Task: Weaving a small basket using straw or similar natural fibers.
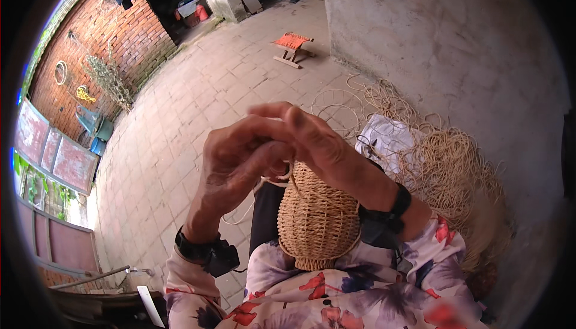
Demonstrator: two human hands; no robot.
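Observation:
A small woven straw basket (317, 218) rests on my lap, rounded side toward me, its rim up at my hands. My left hand (237, 164) curls over the basket's top edge and pinches a pale straw cord (278, 179) that runs from the rim. My right hand (324, 146) meets the left just above the basket, fingers closed on the same cord and the rim. Both wrists carry black bands. The rim itself is mostly hidden behind my fingers.
A big loose heap of pale straw cord (447, 170) lies to my right against a grey concrete wall (444, 35), with a white bag (387, 137) on it. A small orange folding stool (293, 47) stands farther off on the paved yard. A brick wall (114, 35) runs at left.

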